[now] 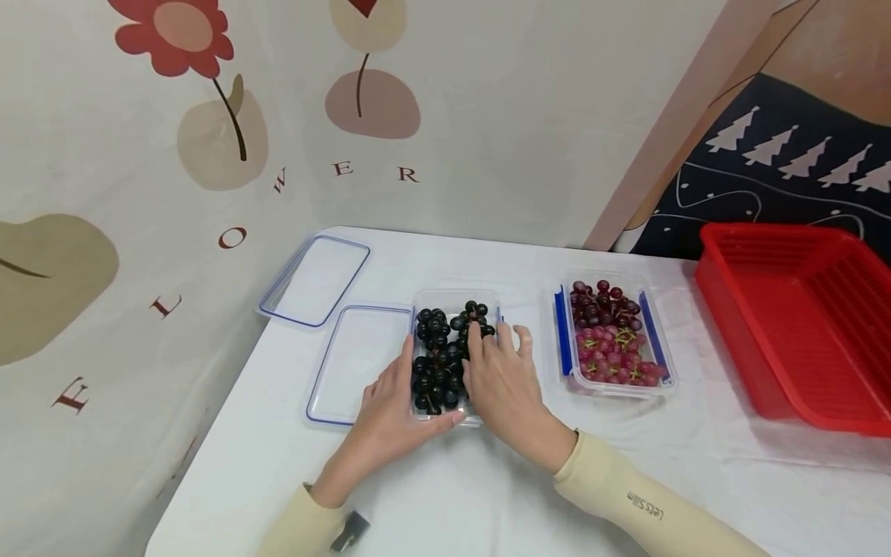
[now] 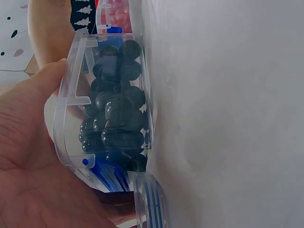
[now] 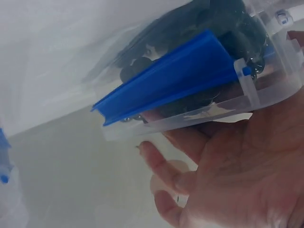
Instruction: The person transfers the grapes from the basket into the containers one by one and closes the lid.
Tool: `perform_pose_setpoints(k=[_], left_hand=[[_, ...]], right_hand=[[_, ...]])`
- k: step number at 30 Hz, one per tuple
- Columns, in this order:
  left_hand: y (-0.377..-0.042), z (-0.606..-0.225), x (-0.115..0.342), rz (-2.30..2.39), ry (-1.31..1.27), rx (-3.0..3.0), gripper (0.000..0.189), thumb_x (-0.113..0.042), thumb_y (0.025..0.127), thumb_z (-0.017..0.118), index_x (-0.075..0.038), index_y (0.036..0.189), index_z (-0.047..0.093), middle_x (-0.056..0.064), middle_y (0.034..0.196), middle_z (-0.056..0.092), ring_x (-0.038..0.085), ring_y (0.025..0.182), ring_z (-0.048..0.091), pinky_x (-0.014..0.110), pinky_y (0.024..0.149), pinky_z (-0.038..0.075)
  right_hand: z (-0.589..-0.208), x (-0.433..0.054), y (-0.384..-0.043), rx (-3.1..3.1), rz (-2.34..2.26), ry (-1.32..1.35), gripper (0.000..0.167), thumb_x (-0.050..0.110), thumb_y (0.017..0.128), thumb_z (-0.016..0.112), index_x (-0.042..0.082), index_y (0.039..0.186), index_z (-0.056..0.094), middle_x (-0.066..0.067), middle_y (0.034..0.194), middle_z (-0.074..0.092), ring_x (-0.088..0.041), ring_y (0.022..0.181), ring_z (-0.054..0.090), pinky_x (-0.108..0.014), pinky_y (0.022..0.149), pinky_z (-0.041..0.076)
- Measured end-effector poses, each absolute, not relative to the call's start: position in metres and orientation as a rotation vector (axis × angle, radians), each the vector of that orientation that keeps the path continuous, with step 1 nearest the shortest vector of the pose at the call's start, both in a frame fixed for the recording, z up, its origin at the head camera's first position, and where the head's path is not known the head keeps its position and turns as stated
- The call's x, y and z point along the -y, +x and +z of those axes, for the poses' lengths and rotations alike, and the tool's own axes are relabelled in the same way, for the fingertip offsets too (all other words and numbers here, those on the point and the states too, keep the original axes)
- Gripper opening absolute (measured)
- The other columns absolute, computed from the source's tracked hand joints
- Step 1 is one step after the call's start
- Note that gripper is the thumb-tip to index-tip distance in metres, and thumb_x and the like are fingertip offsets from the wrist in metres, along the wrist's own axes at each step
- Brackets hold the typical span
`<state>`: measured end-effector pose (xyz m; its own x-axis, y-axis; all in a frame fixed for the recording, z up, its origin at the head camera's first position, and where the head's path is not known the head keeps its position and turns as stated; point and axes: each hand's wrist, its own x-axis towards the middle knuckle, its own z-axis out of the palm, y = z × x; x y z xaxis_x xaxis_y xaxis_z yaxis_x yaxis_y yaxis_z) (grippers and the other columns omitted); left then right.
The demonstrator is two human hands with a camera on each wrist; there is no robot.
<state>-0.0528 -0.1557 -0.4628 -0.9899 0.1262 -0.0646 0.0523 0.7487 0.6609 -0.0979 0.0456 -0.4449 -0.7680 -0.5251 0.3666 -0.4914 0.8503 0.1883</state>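
A clear plastic container (image 1: 455,297) with bunches of black grapes (image 1: 435,371) in it stands on the table. My left hand (image 1: 390,406) holds it at the near left corner, thumb along the front and fingers along the left side. In the left wrist view that hand (image 2: 28,142) is around the container wall (image 2: 71,102). My right hand (image 1: 504,383) reaches over the right rim, its fingers spread and touching the grapes on that side. A blue side clip (image 3: 166,78) hangs open beside the right hand (image 3: 247,166) in the right wrist view.
Right of the hands stands a second container (image 1: 619,391) with dark red grapes (image 1: 602,305) and pink grapes (image 1: 616,356). A red basket (image 1: 786,340) is at the far right. Two clear lids with blue seals, one near (image 1: 358,363) and one farther back (image 1: 323,278), lie on the left.
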Motion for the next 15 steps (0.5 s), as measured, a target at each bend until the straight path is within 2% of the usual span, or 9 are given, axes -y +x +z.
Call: perform_pose_setpoints(k=[3, 7, 11, 15], left_hand=[[-0.052, -0.463, 0.156, 1.072, 0.157, -2.844, 0.140, -0.071, 0.082, 0.085, -0.009, 0.176, 0.001, 0.030, 0.173, 0.026, 0.049, 0.158, 0.029, 0.072, 0.121, 0.024], [-0.051, -0.461, 0.158, 1.070, 0.156, -2.854, 0.139, -0.071, 0.083, 0.084, -0.009, 0.176, 0.001, 0.030, 0.173, 0.027, 0.049, 0.158, 0.029, 0.072, 0.121, 0.024], [-0.051, -0.459, 0.159, 1.081, 0.143, -2.850, 0.138, -0.069, 0.083, 0.085, -0.009, 0.176, 0.003, 0.030, 0.172, 0.029, 0.049, 0.157, 0.030, 0.072, 0.120, 0.024], [-0.052, -0.460, 0.157, 1.091, 0.141, -2.821, 0.139, -0.070, 0.083, 0.085, -0.010, 0.176, 0.002, 0.028, 0.173, 0.029, 0.047, 0.158, 0.029, 0.072, 0.120, 0.024]], right_hand=[[-0.444, -0.052, -0.099, 2.654, -0.034, 0.770, 0.062, 0.034, 0.106, 0.072, -0.005, 0.152, 0.057, -0.011, 0.103, 0.077, -0.042, 0.139, 0.053, -0.061, 0.116, 0.033], [-0.444, -0.058, -0.103, 2.739, 0.192, 0.806, 0.061, 0.029, 0.108, 0.070, -0.005, 0.156, 0.052, -0.015, 0.119, 0.078, -0.043, 0.150, 0.045, -0.065, 0.121, 0.026], [-0.446, -0.059, -0.104, 2.751, 0.313, 0.835, 0.062, 0.026, 0.109, 0.069, -0.006, 0.158, 0.050, -0.018, 0.120, 0.076, -0.046, 0.152, 0.041, -0.067, 0.121, 0.025], [-0.447, -0.056, -0.103, 2.706, 0.246, 0.787, 0.059, 0.028, 0.106, 0.073, -0.004, 0.152, 0.056, -0.022, 0.122, 0.067, -0.047, 0.143, 0.047, -0.064, 0.117, 0.031]])
